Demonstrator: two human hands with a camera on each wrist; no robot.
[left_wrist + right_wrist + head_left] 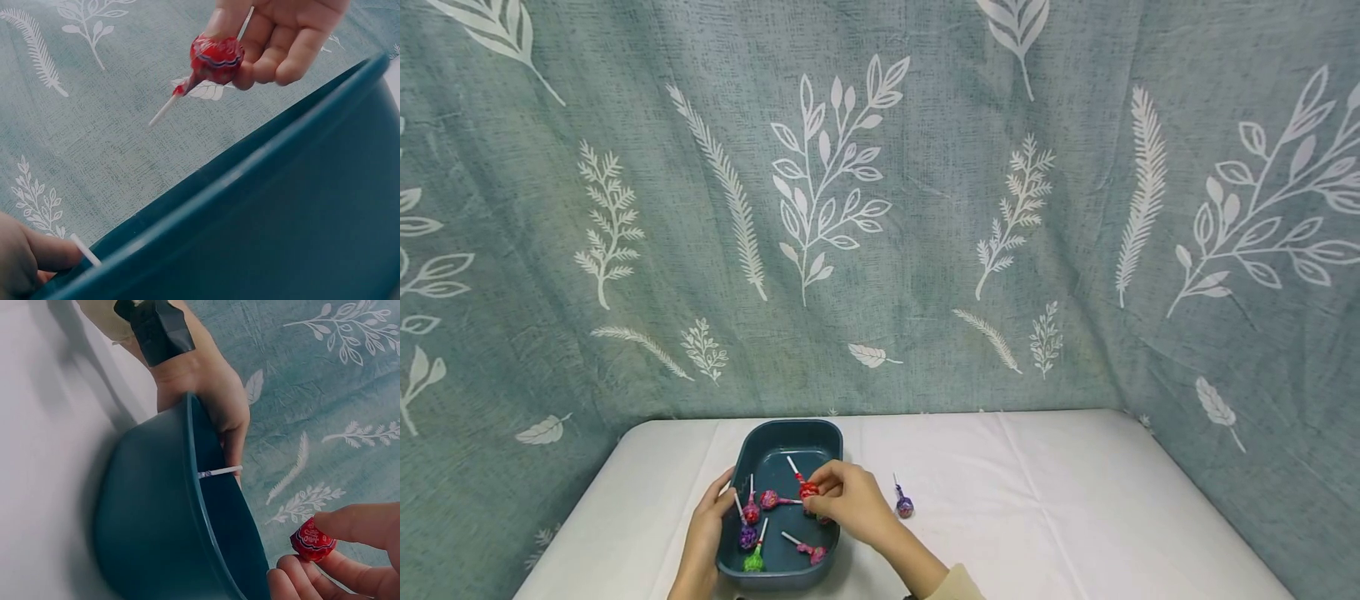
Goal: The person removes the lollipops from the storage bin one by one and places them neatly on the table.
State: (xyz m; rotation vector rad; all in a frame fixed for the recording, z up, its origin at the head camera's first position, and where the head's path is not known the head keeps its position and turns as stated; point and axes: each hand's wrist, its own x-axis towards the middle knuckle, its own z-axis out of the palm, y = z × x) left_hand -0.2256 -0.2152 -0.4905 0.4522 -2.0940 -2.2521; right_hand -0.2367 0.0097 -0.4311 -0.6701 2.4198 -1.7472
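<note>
My right hand (pixel 853 500) pinches a red-wrapped lollipop (pixel 807 490) by its head between thumb and fingers, over the right side of a dark teal plastic bin (pixel 782 580). In the left wrist view the lollipop's white stick points away from the fingers, above the rim. My left hand (pixel 702 533) grips the bin's left wall, its thumb at the rim. Inside lie several lollipops: a purple one (pixel 748 536), a green one (pixel 755 561), a pink one (pixel 817 553) and others, some partly hidden by the right hand.
A purple lollipop (pixel 905 506) lies on the white tablecloth (pixel 1000 517) to the right of the bin. Behind the table hangs a green leaf-patterned curtain (pixel 925 350), which also runs along both sides.
</note>
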